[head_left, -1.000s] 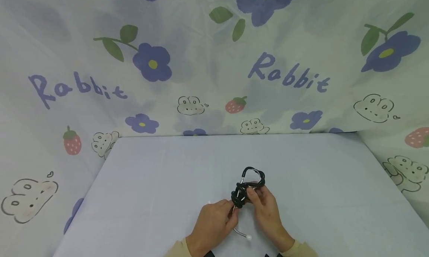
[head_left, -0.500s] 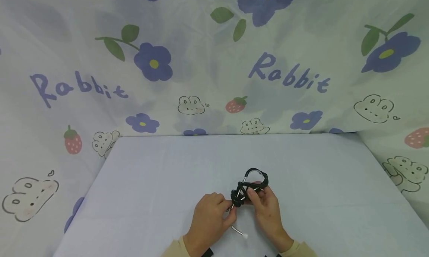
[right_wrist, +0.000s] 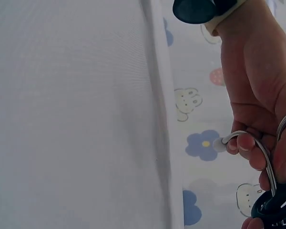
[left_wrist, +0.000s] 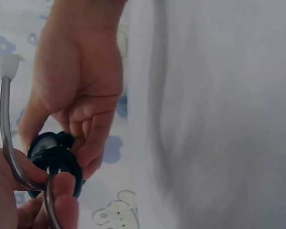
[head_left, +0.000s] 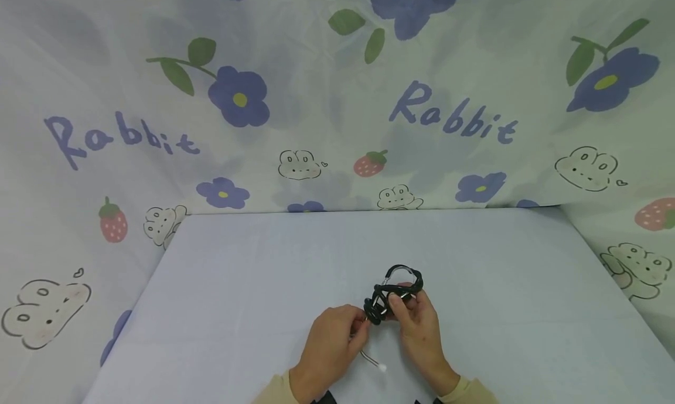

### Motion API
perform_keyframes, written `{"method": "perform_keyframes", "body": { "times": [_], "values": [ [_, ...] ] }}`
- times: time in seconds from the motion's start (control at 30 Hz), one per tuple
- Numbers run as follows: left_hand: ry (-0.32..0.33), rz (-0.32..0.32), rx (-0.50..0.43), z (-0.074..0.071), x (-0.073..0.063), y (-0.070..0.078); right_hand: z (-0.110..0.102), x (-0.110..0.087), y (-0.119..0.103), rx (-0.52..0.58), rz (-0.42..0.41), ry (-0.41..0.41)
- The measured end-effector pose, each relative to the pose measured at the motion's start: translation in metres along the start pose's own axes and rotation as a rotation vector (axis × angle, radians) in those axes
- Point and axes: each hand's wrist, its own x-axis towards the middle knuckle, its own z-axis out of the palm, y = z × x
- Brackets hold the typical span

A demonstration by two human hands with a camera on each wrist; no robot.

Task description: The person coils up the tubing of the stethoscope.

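A stethoscope (head_left: pixel 375 311) with its black tubing wound round itself is held up between both hands over the table. My right hand (head_left: pixel 423 334) grips the coiled tubing, thumb on top. With fingers and thumb my left hand (head_left: pixel 331 341) pinches the metal ear tubes where they leave the coil. One ear tube curves out below that hand and ends in a white ear tip (head_left: pixel 382 367). In the left wrist view this ear tip (left_wrist: pixel 8 67) stands above the coil. The right wrist view shows a white ear tip (right_wrist: pixel 220 145) beside the left fingers. The chest piece is not clearly seen.
A white cloth covers the table (head_left: pixel 253 275). Behind it and along both sides hangs a curtain (head_left: pixel 337 99) printed with flowers, rabbits and strawberries. A dark device (right_wrist: pixel 194 10) sits at the left wrist near the sleeve.
The coil has shifted slightly right, and its loop by the right hand looks wider. The ear tube below the left hand has moved a little left. Both hands keep hold.
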Motion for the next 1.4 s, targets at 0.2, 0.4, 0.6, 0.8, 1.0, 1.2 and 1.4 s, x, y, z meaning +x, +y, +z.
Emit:
{"method": "perform_keyframes", "body": {
  "times": [0.2,0.4,0.6,0.8,1.0,1.2,1.4],
  "values": [
    [0.128,0.165,0.118,0.006,-0.002,0.002,0.000,0.002,0.003,-0.015,-0.074,0.043],
    [0.168,0.224,0.160,0.009,-0.002,0.000,-0.001,0.003,0.001,0.008,-0.037,0.072],
    [0.174,0.262,0.176,0.011,-0.004,0.000,-0.004,0.003,-0.004,-0.051,0.028,0.086],
    [0.177,0.294,0.211,0.011,-0.006,0.002,-0.006,0.002,-0.005,-0.031,0.039,0.031],
    [0.184,0.286,0.229,0.010,-0.007,0.001,-0.007,0.002,-0.005,0.028,-0.011,-0.085],
    [0.171,0.286,0.211,0.011,-0.007,0.000,-0.005,0.002,-0.003,0.013,-0.046,-0.091],
    [0.184,0.302,0.170,0.009,-0.006,0.001,-0.004,0.001,-0.002,0.001,-0.054,-0.071]
  ]
}}
